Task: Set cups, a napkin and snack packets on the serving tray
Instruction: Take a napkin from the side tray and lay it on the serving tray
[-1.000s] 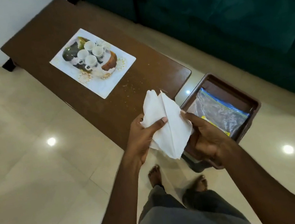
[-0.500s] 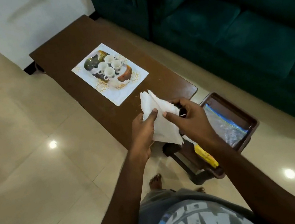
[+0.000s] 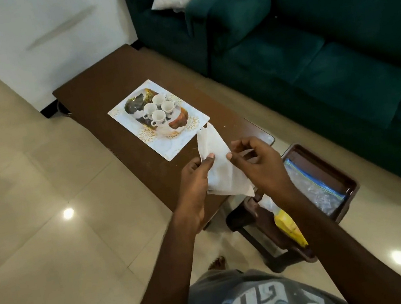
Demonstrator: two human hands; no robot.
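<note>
both my arms reach out over the table. my left hand and right hand each pinch the white napkin with thumb and fingers.

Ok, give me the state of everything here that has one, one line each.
napkin, partly folded, held up by both hands
left hand, pinching the napkin
right hand, pinching the napkin's edge
cups, four, upright on the serving tray
serving tray, flat on the table
clear zip bag, lying in the brown tray
yellow packet, lying in the brown tray
</note>
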